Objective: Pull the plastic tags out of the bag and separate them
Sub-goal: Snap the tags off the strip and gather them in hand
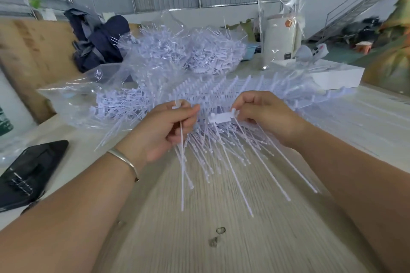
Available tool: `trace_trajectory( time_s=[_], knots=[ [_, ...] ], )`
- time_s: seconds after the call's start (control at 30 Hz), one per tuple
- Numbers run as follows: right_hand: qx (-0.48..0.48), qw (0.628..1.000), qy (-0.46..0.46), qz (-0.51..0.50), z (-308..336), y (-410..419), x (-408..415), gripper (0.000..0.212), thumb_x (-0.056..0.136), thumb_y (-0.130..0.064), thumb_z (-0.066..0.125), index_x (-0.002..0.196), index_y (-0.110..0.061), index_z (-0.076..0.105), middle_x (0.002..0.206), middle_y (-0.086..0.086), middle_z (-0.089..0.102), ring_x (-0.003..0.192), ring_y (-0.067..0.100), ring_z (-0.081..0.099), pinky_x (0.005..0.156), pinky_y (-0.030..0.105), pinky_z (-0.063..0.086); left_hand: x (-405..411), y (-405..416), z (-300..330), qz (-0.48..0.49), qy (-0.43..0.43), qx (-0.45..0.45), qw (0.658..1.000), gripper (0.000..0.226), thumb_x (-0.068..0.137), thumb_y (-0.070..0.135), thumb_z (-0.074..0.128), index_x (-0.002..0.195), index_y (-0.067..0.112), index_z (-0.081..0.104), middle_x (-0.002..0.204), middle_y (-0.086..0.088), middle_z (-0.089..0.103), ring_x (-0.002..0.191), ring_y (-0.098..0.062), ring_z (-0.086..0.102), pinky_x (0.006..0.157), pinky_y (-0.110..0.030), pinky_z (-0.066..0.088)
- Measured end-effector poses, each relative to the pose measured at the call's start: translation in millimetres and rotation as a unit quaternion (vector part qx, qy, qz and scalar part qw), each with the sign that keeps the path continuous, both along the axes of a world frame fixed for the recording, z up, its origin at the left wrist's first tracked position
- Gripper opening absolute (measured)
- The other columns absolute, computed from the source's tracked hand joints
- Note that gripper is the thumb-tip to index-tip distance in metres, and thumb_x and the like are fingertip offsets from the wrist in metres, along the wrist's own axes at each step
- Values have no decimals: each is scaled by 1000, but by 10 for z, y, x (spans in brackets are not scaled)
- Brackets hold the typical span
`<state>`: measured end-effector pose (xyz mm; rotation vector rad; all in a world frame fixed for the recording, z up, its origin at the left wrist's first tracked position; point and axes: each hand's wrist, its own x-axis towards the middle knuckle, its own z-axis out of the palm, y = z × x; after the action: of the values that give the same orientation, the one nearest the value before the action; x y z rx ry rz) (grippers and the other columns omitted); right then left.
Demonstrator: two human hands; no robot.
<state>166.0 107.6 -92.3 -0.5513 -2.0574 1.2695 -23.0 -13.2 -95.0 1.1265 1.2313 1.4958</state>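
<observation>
A clear plastic bag [93, 86] lies open on the table, full of white plastic tags [188, 55]. More tags in joined rows [255, 88] spread out in front of it. My left hand [168, 131] pinches a single tag [182, 173] near its head, and its long tail hangs down. My right hand [266, 115] grips a bunch of tags [221, 117] by their flat heads, and their tails fan out toward me over the table.
A black phone [31, 173] lies at the left on the wooden table [221, 239]. A white box [332, 75] and a bagged white appliance [281, 37] stand at the back right. Dark cloth [97, 37] is heaped behind the bag.
</observation>
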Motion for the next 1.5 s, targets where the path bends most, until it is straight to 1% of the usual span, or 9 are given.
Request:
trace_trajectory(
  time_s=[0.1,0.27,0.5,0.6,0.83,0.93,1.1,1.37,1.5],
  knots=[
    [84,996,4,-38,3,-113,-53,5,85,-1,59,83,0,63,62,-3,53,49,0,44,53,10,36,87,7,12,29,29,3,999,22,87,30,61,77,16,49,59,2,55,49,-8,48,38,-16,26],
    [179,982,13,-62,25,-182,-60,7,85,-5,58,81,-6,52,62,-4,43,52,6,35,52,20,30,148,6,-11,47,92,-42,994,36,100,42,44,111,10,59,55,8,42,41,-7,30,41,-19,20],
    [287,956,8,-61,60,-261,-54,12,87,-8,57,95,-9,49,75,2,51,59,9,39,55,22,32,211,-48,34,49,113,-18,992,25,69,43,76,62,23,64,47,9,27,41,-9,22,40,-20,22],
    [358,932,-19,-62,79,-256,-70,8,91,-16,56,95,-11,52,73,4,57,60,17,47,55,30,33,207,-24,21,92,86,19,992,20,80,20,74,71,18,57,43,13,32,37,-6,24,37,-18,21],
    [513,837,-74,-175,109,-184,-28,26,97,-36,47,77,-20,41,56,-3,40,59,21,39,63,30,23,235,3,28,136,62,45,988,17,86,19,70,73,21,59,47,12,37,38,-4,25,36,-16,21],
    [441,873,-99,-185,81,-162,-55,30,96,-39,50,74,-20,41,53,-9,36,52,13,37,53,30,23,250,-5,27,120,48,30,991,15,90,21,67,77,19,60,54,7,56,36,-5,25,35,-16,21],
    [172,983,12,-69,47,-142,-24,20,88,-23,67,82,-5,63,44,-14,39,45,3,39,54,8,33,245,-27,18,84,59,-32,994,46,92,25,64,45,25,64,45,10,38,37,-5,22,36,-15,20],
    [-2,998,63,-2,72,-91,12,7,78,-3,72,84,-4,76,48,0,49,45,8,36,46,16,31,226,-17,25,64,61,-31,996,17,89,18,65,73,20,60,42,12,26,36,-5,18,35,-15,18],
    [-19,999,44,-5,104,-65,26,7,76,2,69,77,-4,73,39,-8,45,39,4,35,42,12,31,255,-23,39,37,105,-27,993,26,88,20,66,62,24,68,42,11,27,37,-5,18,37,-16,17]
  ],
)
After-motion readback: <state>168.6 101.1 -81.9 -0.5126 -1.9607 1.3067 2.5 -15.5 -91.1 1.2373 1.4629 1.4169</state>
